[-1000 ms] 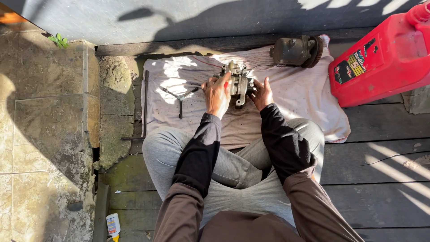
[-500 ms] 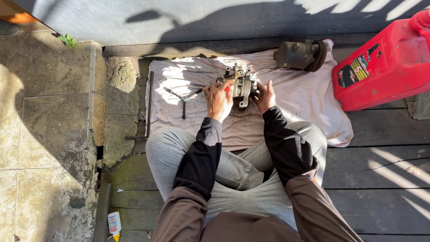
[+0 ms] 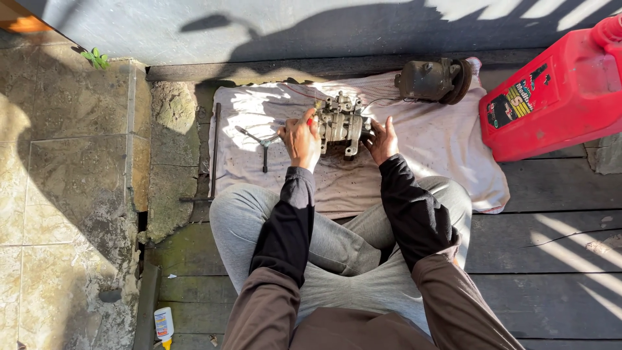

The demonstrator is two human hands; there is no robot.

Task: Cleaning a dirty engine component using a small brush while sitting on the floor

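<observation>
A grey metal machine part [image 3: 341, 123] stands on a stained white cloth [image 3: 447, 162] in front of my crossed legs. My left hand [image 3: 300, 139] grips a tool with a red handle against the part's left side. On the part's right side rests my right hand [image 3: 381, 139], its fingers spread and steadying it. A three-armed metal wrench [image 3: 260, 140] lies on the cloth just left of my left hand.
A dark pulley unit [image 3: 433, 80] sits at the cloth's far right corner. A red fuel can [image 3: 557, 97] stands to the right on dark wooden boards. A long metal bar [image 3: 214, 152] lies along the cloth's left edge. Stone paving [image 3: 65, 168] is left; a small bottle [image 3: 164, 323] lies near my left knee.
My hands stay at the metal part with only slight shifts. The view has drifted a little, moving the scene slightly rightward.
</observation>
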